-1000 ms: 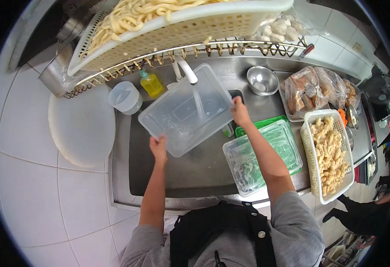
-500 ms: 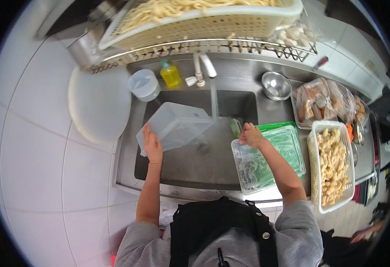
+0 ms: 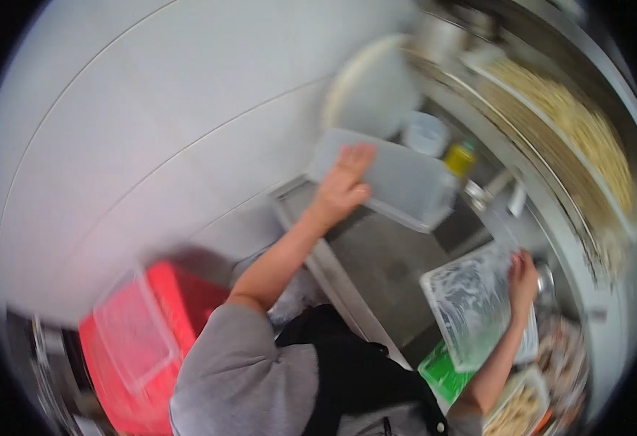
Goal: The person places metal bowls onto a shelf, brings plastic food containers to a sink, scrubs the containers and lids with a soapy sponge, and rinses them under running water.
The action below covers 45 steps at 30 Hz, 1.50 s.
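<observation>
A translucent plastic container (image 3: 398, 178) rests at the far left part of the sink. My left hand (image 3: 344, 187) lies against its near side with the fingers stretched out. My right hand (image 3: 523, 280) is closed on the far edge of a soapy, clear lid (image 3: 467, 298), which is raised and tilted at the right side of the sink. A green board-like piece (image 3: 445, 370) lies partly under the lid. Blur hides the exact hold of the right fingertips.
The steel sink (image 3: 387, 269) has a faucet (image 3: 516, 198) at the back. A yellow soap bottle (image 3: 460, 158) and a round tub (image 3: 426, 134) stand behind it. A noodle basket (image 3: 573, 123) sits on the rack above. At lower left is a red bin (image 3: 126, 341).
The view has turned left and blurred. My right hand has lifted the soapy lid off the green piece. The container has moved to the sink's left edge under my left hand.
</observation>
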Motion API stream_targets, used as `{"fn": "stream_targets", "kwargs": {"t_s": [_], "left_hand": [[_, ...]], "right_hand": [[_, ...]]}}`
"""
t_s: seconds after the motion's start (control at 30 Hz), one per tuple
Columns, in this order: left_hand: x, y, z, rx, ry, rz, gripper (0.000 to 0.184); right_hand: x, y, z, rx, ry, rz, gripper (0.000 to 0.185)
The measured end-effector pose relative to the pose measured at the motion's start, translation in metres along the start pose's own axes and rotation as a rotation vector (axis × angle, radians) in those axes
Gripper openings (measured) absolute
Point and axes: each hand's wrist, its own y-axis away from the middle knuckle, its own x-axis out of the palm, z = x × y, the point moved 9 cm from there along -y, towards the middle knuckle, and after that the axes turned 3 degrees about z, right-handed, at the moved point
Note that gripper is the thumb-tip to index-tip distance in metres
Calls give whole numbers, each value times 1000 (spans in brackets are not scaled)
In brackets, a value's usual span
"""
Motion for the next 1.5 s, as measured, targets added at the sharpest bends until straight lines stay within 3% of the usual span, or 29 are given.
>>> {"fn": "stream_targets", "kwargs": {"t_s": [0.13,0.17,0.27,0.33,0.37,0.4,0.47,0.53,0.57,0.67,0.73,0.8,0.87,0.9,0.97,1.03,1.1,1.13,1.17,1.2,1.23,1.27,1.33,1.4,1.43,1.47,1.5], "left_hand": [[-73,5,-4,-45,-248,-179,24],[-103,-4,-54,-65,-339,-175,24],[-150,-3,-85,-136,-412,-307,25],[-181,19,-106,-273,-516,-386,25],[-198,33,-116,-424,-493,-409,19],[-222,63,-78,-614,-456,-436,19],[-267,97,-92,-870,-562,-639,18],[-325,167,-88,-954,-612,-812,15],[-348,179,-100,-988,-448,-952,22],[-428,213,-144,-952,-328,-1120,23],[-479,243,-181,-1103,-487,-1179,34],[-520,274,-221,-1180,-535,-1262,30],[-547,303,-250,-1334,-502,-1345,29],[-559,310,-264,-1333,-511,-1346,29],[-566,353,-283,-1561,-362,-1495,33],[-585,390,-303,-1640,-397,-1451,38],[-587,413,-318,-1727,-430,-1400,43],[-584,421,-325,-1743,-403,-1400,54],[-583,428,-328,-1759,-378,-1400,66],[-579,427,-325,-1762,-381,-1397,66],[-582,424,-342,-1798,-759,-1418,76],[-582,415,-358,-1801,-1144,-1410,87],[-617,468,-382,-1786,-1551,-1583,97],[-544,282,-331,-1865,-2203,-734,92],[-524,234,-305,-1510,-2360,-477,91],[-503,198,-275,-1287,-2304,-344,87],[-475,165,-241,-1071,-2152,-300,78]], "right_hand": [[16,-38,46,-74,-199,-3,28],[-21,-21,43,-98,-222,-1,28],[-32,-24,72,-218,-256,19,27],[-25,-9,72,-252,-257,35,26],[-24,-2,69,-251,-245,34,25],[10,-20,102,-299,-249,79,24],[42,-27,80,-309,-330,131,23],[88,-37,58,-284,-449,205,21],[113,-38,37,-285,-456,215,21],[200,-39,-45,-126,-709,384,18],[253,-36,-100,-10,-784,444,17],[291,-25,-140,107,-868,496,17],[317,-7,-188,461,-1004,424,20],[322,-2,-198,460,-1006,432,20],[329,13,-242,694,-1011,260,32],[346,18,-289,744,-958,175,24],[369,21,-318,739,-1256,256,21],[364,25,-311,742,-1254,255,21],[361,35,-311,868,-1267,184,21],[364,45,-320,995,-1276,112,22],[368,46,-321,996,-1274,111,22],[371,34,-310,747,-914,306,19],[405,25,-289,243,-181,611,21],[436,42,-303,-233,580,825,30],[428,60,-332,-434,969,916,36],[375,91,-251,-529,1229,1117,40],[370,95,-251,-268,1135,1043,40]]}}
